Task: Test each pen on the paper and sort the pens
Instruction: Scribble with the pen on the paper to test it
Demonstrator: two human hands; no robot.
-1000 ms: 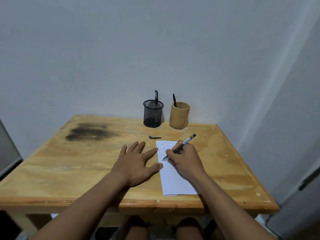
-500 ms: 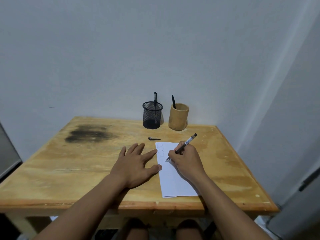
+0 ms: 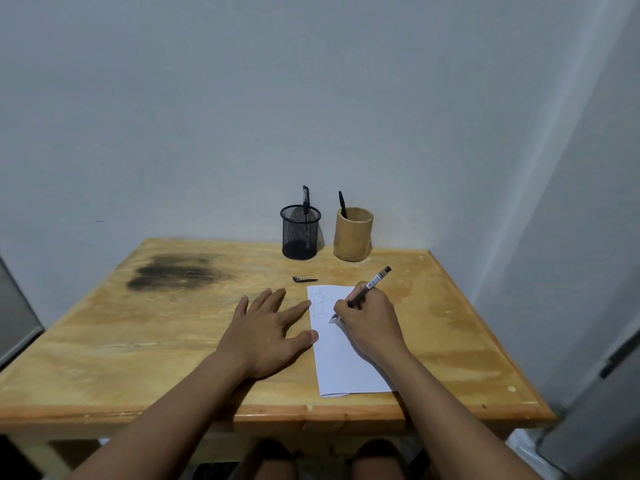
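Pens: three; holders: two

A black pen slants with its tip on the white paper, which bears three scribbled lines. One pen stands in the mesh cup, another in the wooden cup.

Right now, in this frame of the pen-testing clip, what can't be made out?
- Handwritten scribbles on the white paper sheet: too small to read in the head view.
- Tip of the black pen: the right hand partly covers it; contact unclear.
- Inside the tan wooden cup: its wall hides all but one pen top.
- Small dark object: too small to identify.
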